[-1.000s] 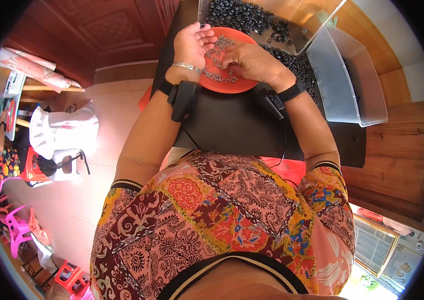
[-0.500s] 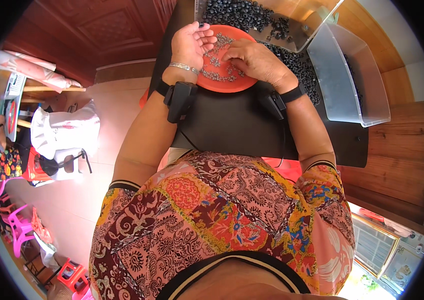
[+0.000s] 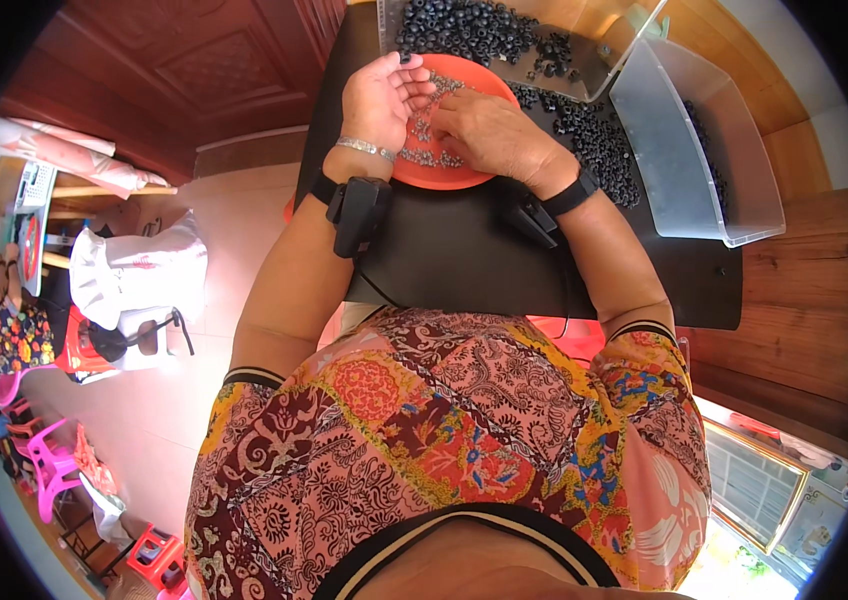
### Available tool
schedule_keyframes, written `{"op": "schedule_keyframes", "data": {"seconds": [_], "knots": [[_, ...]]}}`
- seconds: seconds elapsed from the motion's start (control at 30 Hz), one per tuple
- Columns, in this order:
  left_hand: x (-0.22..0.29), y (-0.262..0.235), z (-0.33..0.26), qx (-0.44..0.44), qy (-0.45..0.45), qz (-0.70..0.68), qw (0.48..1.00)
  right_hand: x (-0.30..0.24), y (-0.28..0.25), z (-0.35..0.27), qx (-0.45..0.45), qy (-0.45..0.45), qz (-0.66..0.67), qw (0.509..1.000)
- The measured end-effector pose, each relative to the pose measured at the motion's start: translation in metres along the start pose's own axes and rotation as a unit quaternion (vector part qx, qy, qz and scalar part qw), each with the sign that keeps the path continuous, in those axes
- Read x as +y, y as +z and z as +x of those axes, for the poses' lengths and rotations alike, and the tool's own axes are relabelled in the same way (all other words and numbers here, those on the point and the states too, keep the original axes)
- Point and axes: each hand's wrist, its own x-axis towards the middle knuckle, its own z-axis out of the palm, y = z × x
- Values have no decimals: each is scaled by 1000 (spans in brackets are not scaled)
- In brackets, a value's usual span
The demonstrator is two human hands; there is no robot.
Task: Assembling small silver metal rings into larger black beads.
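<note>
My left hand is at the left rim of a round orange-red plate. Between its thumb and forefinger it pinches a small black knob-like part; the other fingers curl loosely over the plate. Many small silvery metal pieces lie scattered on the plate. My right hand reaches in over the plate from the right, fingers bent down and drawn together among the metal pieces. Its fingertips are partly hidden, so whatever they hold does not show.
Behind the plate, a clear bin holds many black parts. More black parts are heaped on the dark table at right, beside a tall translucent bin. Far left, another person sits at a table near a white sack.
My right hand has shifted slightly left over the plate, its fingers still bent down. My left hand keeps its pinch on the black knob-like part. The whole view has shifted a little.
</note>
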Motion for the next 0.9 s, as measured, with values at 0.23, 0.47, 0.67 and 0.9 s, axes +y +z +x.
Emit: {"op": "schedule_keyframes", "data": {"seconds": [0.23,0.47,0.67,0.9], "knots": [[1,4,-9,-73,15,-29,997,19,-15,1,72,100,131,984],[-9,15,-21,-138,-22,-1,990,15,-20,7,245,126,343,898],[-18,14,-19,-180,-39,-13,983,2,-19,9,255,90,391,880],[-19,17,-21,-136,-62,-36,988,7,-9,11,325,45,145,933]]}}
